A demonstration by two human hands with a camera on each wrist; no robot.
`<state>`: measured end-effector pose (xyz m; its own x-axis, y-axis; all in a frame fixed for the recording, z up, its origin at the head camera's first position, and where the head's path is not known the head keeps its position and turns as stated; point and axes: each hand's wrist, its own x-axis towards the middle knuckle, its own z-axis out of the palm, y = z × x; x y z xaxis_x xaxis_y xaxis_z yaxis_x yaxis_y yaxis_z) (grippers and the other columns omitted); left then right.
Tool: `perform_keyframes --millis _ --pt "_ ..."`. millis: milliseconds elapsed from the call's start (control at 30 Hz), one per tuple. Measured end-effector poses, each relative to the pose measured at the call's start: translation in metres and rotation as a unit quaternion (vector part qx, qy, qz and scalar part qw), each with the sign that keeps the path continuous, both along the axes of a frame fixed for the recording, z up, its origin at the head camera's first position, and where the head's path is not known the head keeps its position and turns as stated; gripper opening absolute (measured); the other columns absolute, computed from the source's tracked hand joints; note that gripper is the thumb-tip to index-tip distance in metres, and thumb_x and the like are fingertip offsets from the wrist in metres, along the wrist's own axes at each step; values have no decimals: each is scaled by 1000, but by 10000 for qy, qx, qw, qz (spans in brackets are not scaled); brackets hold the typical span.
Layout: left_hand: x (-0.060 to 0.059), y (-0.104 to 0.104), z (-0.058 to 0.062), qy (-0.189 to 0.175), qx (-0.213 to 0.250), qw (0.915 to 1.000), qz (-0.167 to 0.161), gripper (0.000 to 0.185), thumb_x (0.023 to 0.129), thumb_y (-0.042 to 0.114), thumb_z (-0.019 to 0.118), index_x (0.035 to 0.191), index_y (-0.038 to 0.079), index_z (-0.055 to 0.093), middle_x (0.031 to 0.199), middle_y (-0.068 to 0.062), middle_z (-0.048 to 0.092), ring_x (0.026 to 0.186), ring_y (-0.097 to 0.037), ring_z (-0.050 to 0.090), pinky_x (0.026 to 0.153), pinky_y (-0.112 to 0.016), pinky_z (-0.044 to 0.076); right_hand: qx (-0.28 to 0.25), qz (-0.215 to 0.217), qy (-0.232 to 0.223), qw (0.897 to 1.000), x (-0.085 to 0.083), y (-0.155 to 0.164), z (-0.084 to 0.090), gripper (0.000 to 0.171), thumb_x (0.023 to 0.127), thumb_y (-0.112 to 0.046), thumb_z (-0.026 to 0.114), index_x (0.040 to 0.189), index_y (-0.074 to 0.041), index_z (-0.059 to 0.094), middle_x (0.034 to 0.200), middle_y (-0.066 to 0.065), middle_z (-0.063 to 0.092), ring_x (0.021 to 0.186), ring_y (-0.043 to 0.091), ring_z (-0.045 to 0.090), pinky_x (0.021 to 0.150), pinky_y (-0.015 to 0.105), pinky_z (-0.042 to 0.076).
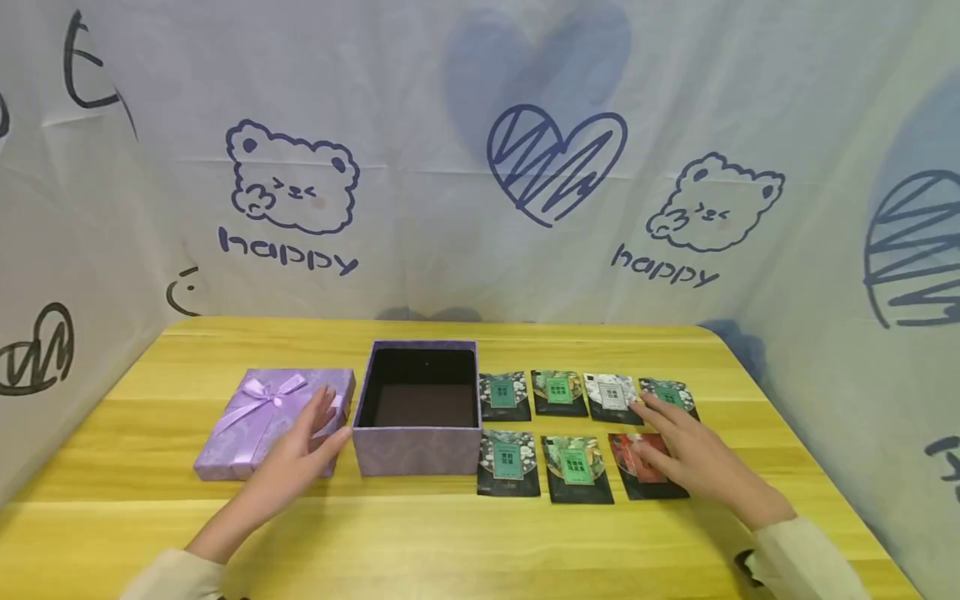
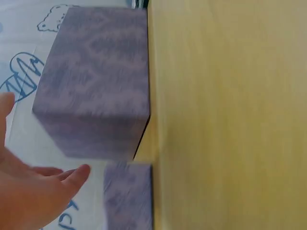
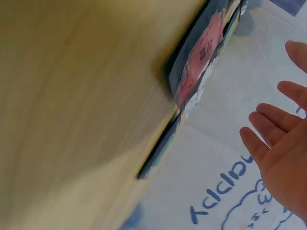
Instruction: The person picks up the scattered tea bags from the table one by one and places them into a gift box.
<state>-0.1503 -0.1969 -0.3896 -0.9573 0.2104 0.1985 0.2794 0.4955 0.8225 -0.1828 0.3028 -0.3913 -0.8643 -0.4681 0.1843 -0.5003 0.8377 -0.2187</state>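
Hovering over the sachets, our right hand (image 1: 686, 457) is spreading flat, fingers straight, above the red sachet (image 1: 647, 468) in the near row beside the open purple box (image 1: 418, 406); it is looking thin, light and slippery (best pinched at an edge). Our left hand (image 1: 309, 440) is resting open-fingered on the lid (image 1: 262, 421).

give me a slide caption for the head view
Left hand over the purple lid, right hand over the sachets, open box between.
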Motion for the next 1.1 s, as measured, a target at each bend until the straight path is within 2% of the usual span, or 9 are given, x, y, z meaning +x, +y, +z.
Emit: perform_keyframes --millis 200,400,467,567,667,733,833,1033,1100 --pt "-2 25 -11 -186 1031 9941 270 71 98 12 56 148 -12 12 152 -32 21 137 -45 27 110 -48 27 -916 -180 -312 9951 -7 2 -1 51 94 -17 64 138 4 49 143 27 42 125 48 42 95 64 41" --pt "-5 43 -15 -387 1612 9854 400 73 97 10 59 149 -10 12 155 -29 15 141 -41 18 111 -47 25 -1281 -535 -468 9892 -20 13 -4 53 93 -16 66 138 4 48 138 28 46 124 48 43 95 64 41" --pt "-6 46 -15 -416 1668 9839 481 74 97 12 59 151 -7 12 156 -26 15 142 -38 17 111 -39 28 -1328 -682 -459 9877 -25 17 -4 52 92 -16 67 137 5 49 137 29 47 121 49 46 94 62 43" --pt "-7 48 -16 -398 1734 9824 564 75 97 13 59 152 -3 12 157 -23 16 142 -35 20 105 -20 35 -1449 -845 -466 9847 -33 24 -4 51 92 -13 67 136 6 49 136 30 47 119 49 48 94 60 45" --pt "-8 50 -16 -368 1753 9818 635 72 96 13 60 152 -1 17 155 -24 22 131 -34 39 91 -8 38 -1498 -955 -545 9826 -41 32 -3 52 91 -12 68 136 7 48 136 31 46 119 50 47 95 60 44" --pt "-7 50 -16 -359 1703 9823 695 70 96 12 60 152 -1 20 152 -26 28 119 -32 49 86 -11 43 -1461 -993 -679 9819 -48 37 -3 54 90 -12 68 137 7 47 137 32 45 120 52 45 96 61 42" --pt "-6 50 -15 -402 1545 9842 767 68 96 14 60 152 1 23 149 -26 34 106 -27 54 83 -17 47 -1380 -1029 -975 9802 -57 45 -4 60 88 -14 71 138 7 46 138 34 42 122 54 41 97 64 39" --pt "-7 48 -16 -365 1457 9856 771 67 97 14 60 151 2 24 148 -26 35 111 -29 52 83 -17 45 -1079 -1085 -1654 9743 -74 62 -14 75 83 -21 77 142 7 41 140 37 37 124 57 35 95 69 36" --pt "-8 48 -18 -309 1441 9860 781 66 96 14 60 151 2 25 149 -26 33 119 -32 48 86 -13 42 -1075 -1133 -1827 9707 -78 67 -17 79 81 -22 78 142 7 39 139 38 36 123 57 37 94 68 37"
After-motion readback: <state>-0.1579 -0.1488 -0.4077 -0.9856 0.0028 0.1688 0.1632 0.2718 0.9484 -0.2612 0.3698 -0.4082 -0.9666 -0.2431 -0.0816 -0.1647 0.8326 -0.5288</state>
